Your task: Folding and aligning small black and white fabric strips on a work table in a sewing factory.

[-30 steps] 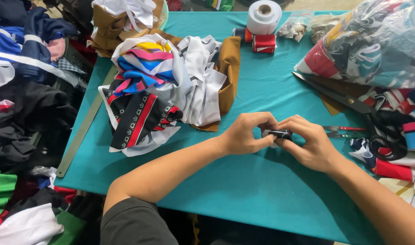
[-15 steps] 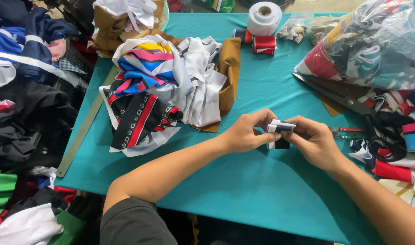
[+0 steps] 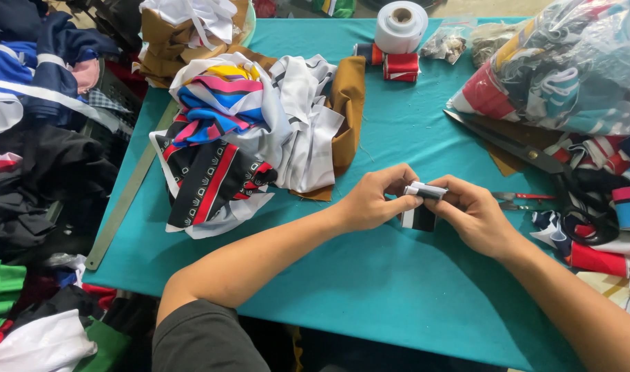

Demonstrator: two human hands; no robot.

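Fingers (image 3: 406, 201) of both hands pinching folded black-and-white fabric strip (image 3: 419, 218), lower part hidden behind thumbs

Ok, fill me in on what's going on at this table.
A person sits at a teal table, pinching a small folded black-and-white fabric strip between the left hand and right hand. A pile of striped fabric pieces lies to the left, large black scissors and a clear bag of trims to the right.

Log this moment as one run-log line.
left hand: grip on folded black-and-white strip | right hand: grip on same strip | surface: teal table | nearby: scissors
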